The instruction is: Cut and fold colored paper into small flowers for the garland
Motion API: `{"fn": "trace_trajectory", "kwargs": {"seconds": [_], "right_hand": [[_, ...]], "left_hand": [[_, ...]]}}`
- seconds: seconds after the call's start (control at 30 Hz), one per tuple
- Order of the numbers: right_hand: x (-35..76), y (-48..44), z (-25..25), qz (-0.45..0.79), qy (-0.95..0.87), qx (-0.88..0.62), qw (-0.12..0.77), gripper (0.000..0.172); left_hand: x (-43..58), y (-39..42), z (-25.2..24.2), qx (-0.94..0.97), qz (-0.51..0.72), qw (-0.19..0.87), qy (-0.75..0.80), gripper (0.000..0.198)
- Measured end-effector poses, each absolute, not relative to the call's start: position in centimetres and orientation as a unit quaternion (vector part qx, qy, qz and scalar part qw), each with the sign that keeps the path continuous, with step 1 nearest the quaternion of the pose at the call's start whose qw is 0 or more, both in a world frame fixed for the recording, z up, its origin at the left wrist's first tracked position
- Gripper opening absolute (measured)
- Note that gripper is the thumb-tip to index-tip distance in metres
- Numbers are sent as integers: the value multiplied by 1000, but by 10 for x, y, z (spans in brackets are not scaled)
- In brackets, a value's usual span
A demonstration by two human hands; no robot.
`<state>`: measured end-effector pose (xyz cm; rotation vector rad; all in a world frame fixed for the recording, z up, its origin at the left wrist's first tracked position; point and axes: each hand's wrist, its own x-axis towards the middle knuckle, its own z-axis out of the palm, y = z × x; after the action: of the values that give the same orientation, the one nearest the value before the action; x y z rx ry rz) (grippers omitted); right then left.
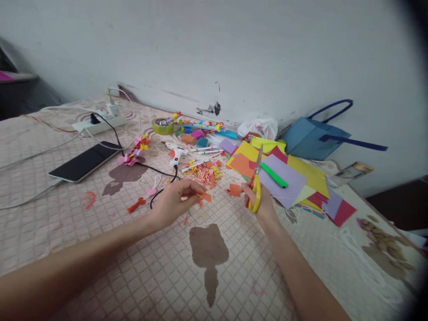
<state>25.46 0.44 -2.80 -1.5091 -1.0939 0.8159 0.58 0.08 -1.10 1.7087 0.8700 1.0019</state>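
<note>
My left hand (177, 199) is closed, pinching a small orange piece of paper (205, 196) between thumb and fingers. In my right hand (262, 203) is a pair of scissors (257, 187) with yellow and red handles, blades pointing up and away. A second orange paper square (235, 190) sits at the fingertips of that same hand, which seem to pinch it. Between and beyond the hands lies a heap of colourful paper scraps (202, 173). A white glue gun (176, 152) rests behind my left hand, its black cord running beside the wrist.
Coloured paper sheets (284, 178) with a green cutter (274, 174) on top spread at the right. A blue bag (312, 138) stands by the wall. At the left are a tablet (85, 161), a power strip (100, 125) and cables. Green tape (162, 126) lies at the back.
</note>
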Motion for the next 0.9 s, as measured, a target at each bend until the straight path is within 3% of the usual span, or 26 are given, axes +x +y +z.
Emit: {"fn": "trace_trajectory", "kwargs": {"seconds": [0.13, 0.33, 0.43, 0.53, 0.6, 0.9], "right_hand": [[211, -22, -23, 555, -476, -484, 481, 29], [186, -42, -21, 579, -440, -442, 526, 24], [188, -42, -23, 545, -444, -480, 525, 24], [188, -42, -23, 511, -462, -508, 517, 22], [187, -43, -22, 486, -485, -516, 512, 21], [183, -48, -17, 444, -542, -529, 479, 15]], "left_hand": [[4, -8, -5, 788, 413, 350, 292, 6], [6, -13, -4, 836, 379, 314, 243, 13], [11, -13, -8, 770, 406, 401, 286, 8], [17, -11, -17, 645, 373, 593, 306, 11], [18, -10, -23, 575, 346, 666, 325, 14], [17, -12, -25, 484, 343, 717, 367, 18]]}}
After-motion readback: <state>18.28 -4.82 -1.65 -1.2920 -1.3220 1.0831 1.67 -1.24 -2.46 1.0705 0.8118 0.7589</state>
